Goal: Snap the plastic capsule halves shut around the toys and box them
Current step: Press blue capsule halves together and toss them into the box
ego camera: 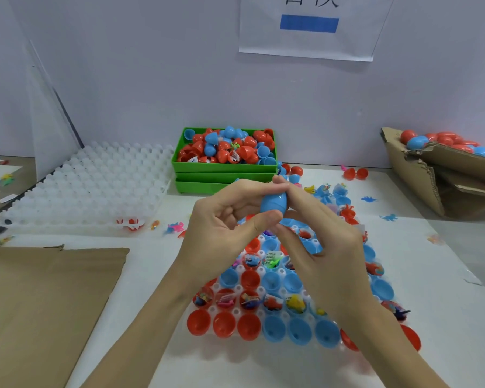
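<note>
2 hands: left hand (221, 219) and right hand (319, 239) both pinching 1 blue capsule (273, 201), held above the tray (263, 278)
Squeeze: press halves straight together along the seam, evenly, until seated
Check: seam appears closed, click not confirmable
Next: into cardboard box (443, 175) at right

bright even light, soft shadows, wide-angle edge warp, slight blur throughout

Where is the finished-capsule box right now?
In the head view, the cardboard box sits at the far right table edge, holding closed capsules, right of the green tray.
</note>
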Motion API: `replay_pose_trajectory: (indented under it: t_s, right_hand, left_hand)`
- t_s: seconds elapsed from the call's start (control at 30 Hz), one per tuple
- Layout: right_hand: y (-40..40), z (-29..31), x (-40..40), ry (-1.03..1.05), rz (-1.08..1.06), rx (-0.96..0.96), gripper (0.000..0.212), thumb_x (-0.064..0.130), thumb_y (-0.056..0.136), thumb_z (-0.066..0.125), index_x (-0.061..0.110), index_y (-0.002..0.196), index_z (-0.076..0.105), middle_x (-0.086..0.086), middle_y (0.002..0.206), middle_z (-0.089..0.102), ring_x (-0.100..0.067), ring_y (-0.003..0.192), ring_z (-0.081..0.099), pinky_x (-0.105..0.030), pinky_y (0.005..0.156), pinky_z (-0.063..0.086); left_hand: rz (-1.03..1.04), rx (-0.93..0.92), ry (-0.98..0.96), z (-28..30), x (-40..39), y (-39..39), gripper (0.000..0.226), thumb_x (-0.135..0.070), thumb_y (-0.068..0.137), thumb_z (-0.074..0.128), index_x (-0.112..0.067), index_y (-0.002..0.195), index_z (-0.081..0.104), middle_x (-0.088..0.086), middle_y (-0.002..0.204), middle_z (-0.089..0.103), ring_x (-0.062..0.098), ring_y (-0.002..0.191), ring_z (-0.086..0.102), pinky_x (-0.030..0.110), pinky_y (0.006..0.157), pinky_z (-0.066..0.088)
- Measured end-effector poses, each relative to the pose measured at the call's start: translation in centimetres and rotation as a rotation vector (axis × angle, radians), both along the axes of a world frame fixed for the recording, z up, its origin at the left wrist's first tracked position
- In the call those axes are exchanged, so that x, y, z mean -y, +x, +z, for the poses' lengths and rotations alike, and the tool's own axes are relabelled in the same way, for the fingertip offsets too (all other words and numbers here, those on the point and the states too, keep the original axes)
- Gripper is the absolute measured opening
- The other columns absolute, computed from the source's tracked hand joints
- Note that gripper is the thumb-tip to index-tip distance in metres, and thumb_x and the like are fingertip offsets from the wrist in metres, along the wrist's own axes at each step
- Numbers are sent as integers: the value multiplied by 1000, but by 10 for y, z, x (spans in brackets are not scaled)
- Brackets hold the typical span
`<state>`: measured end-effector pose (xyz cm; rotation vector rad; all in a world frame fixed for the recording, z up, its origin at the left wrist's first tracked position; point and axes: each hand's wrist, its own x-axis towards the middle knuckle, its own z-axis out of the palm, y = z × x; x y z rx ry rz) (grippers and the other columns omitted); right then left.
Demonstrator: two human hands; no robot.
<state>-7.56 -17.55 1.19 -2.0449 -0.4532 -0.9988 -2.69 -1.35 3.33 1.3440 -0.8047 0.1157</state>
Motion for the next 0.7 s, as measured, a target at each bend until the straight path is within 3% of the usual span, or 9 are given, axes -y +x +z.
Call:
replay_pose_trajectory:
  t_s: [0.13,0.3,0.37,0.47,0.6,0.7]
  right_hand:
    - [0,-2,3,-5,-46,23,52,11,88,79,2,137,63,-5,129,71,-7,118,68,-19,104,51]
    - [-1,-1,3,-38,-84,46,52,12,86,82,1,134,65,-5,126,73,-11,116,69,-23,103,53]
    - [-1,0,1,-42,-108,59,50,15,87,81,1,133,66,-4,124,73,-8,114,68,-19,103,51]
    - [-1,1,-2,-46,-160,59,42,14,90,78,3,129,67,-3,122,72,-6,110,67,-12,102,47]
    - [-1,0,-4,-2,-168,5,36,15,93,76,7,127,68,-1,120,71,2,106,65,-9,97,46]
    - [-3,-2,-10,18,-194,2,37,21,93,74,5,126,67,-3,124,70,12,110,60,-3,94,43]
  left_hand:
    - [27,15,-3,-2,3,-2,38,-3,90,69,0,128,66,16,124,72,22,116,73,25,94,58]
    - [9,-31,-7,-4,3,0,36,-9,94,68,-5,130,68,9,124,75,23,117,73,27,96,58]
    - [-44,-126,-34,-6,4,2,35,-19,100,62,-6,131,68,8,126,75,29,115,73,28,95,58]
    - [-170,-361,-75,-10,6,4,44,-26,108,45,1,138,62,21,132,69,49,119,65,39,104,56]
    - [-282,-449,-81,-11,10,4,42,-28,113,35,-2,136,59,20,128,71,37,118,70,40,102,57]
    - [-270,-573,-161,-11,17,1,40,-35,108,43,-5,124,64,13,114,76,26,101,76,35,90,62]
